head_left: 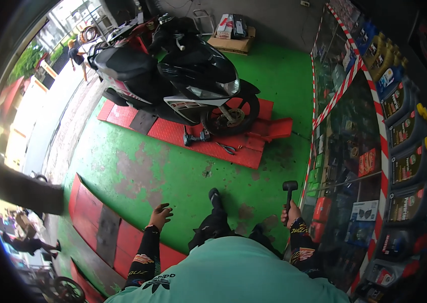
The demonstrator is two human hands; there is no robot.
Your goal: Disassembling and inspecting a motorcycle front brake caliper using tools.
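My right hand [291, 213] grips a black rubber mallet [290, 186] by its handle, head upward, beside the glass display case. My left hand [162, 214] hangs empty at my side with its fingers apart and slightly curled, above the green floor near a red ramp [125, 237]. In front of me a black scooter [198, 76] stands on a red lift platform [241, 154]. A cordless power tool [197, 137] and a pair of pliers [226, 148] lie on that platform, below the scooter's front end.
A glass case [347, 151] edged in striped tape runs along my right, with plastic bottles [405, 161] beyond it. Boxes [231, 40] sit by the back wall. On my left are a pillar [24, 187], a person outside [77, 58] and another person [31, 242] near parked wheels [69, 288].
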